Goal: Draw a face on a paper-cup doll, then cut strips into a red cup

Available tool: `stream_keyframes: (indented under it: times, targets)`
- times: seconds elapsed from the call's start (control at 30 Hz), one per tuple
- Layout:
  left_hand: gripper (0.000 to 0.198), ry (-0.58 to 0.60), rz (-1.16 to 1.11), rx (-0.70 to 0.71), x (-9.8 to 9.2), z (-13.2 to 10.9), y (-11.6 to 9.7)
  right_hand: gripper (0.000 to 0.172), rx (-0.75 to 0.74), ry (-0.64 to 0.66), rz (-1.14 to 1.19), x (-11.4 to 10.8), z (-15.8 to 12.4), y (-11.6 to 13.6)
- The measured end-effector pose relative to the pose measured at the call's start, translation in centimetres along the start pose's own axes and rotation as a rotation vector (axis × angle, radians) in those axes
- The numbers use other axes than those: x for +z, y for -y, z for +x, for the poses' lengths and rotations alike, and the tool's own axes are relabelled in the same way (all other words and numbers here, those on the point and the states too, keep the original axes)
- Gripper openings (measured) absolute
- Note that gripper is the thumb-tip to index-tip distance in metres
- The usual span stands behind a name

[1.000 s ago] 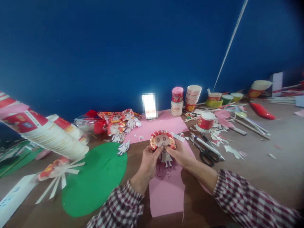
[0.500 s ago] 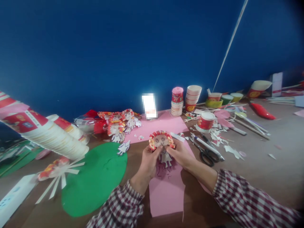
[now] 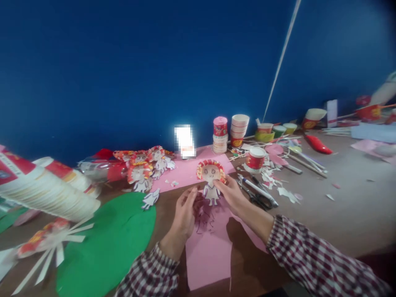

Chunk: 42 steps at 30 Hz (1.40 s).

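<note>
A paper doll (image 3: 211, 175) with a drawn face, curled red-and-yellow paper hair and a white cut-out body is held upright over the table. My right hand (image 3: 233, 194) pinches it at its right side, near the neck. Just left of the doll, apart from it, is my left hand (image 3: 186, 210), its fingers curled together; whether anything small is in them I cannot make out. Beneath both hands lies a pink paper sheet (image 3: 208, 255) with dark pen marks. Similar paper dolls (image 3: 140, 173) lie in a group at the back left.
Green paper (image 3: 108, 247) covers the left, with a white cut-out body (image 3: 151, 199) at its edge. Stacked paper cups (image 3: 46, 198) lean at far left. Scissors (image 3: 260, 199), a pen (image 3: 258, 187), a red-and-white cup (image 3: 255, 160) and paper scraps (image 3: 286, 194) are on the right.
My left hand has let go of the doll and moved a little left and down. My right hand still holds the doll, whose body now shows fully. The view has turned right.
</note>
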<state>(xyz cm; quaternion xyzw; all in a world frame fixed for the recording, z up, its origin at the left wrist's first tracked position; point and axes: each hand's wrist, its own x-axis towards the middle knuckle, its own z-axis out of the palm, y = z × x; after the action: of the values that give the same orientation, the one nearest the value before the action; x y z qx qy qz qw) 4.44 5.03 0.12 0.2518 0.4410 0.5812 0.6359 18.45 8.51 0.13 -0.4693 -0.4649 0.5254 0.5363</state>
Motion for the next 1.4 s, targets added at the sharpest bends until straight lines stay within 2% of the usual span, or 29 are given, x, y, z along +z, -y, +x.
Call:
stream_keyframes:
  times: [0.17,0.27,0.43,0.53,0.63,0.77,0.93,1.2,1.4]
  targets:
    - [0.036,0.024,-0.006,-0.029,-0.4,0.2,0.1,0.024,0.016,-0.072,0.083,-1.6,1.5,0.2]
    - [0.035,0.025,0.007,0.006,-0.5,0.3,0.2,0.025,0.026,-0.078,0.114,-1.9,2.0,0.1]
    - [0.035,0.111,0.064,-0.019,-0.1,0.0,0.0,0.021,0.03,-0.024,0.142,-1.2,1.3,0.1]
    - [0.042,0.177,0.113,-0.003,0.0,-0.2,0.1,0.018,0.012,0.033,0.115,-0.3,0.3,0.2]
    - [0.045,0.116,0.119,0.039,-0.1,0.0,0.4,0.014,-0.004,0.121,0.077,0.4,-0.4,0.1]
    - [0.042,-0.011,0.106,0.003,-0.3,0.4,0.7,0.013,-0.027,0.239,0.03,0.6,-0.8,0.0]
    - [0.04,-0.022,0.076,0.02,-0.4,0.7,0.4,0.026,-0.066,0.325,-0.009,0.3,-0.6,-0.3]
    - [0.037,-0.045,0.046,0.035,-0.4,0.7,-0.2,0.03,-0.067,0.333,-0.057,0.1,-0.2,-1.1]
    - [0.037,-0.047,0.043,0.04,-0.2,0.7,-0.1,0.025,-0.093,0.327,-0.096,0.3,-0.5,-0.1]
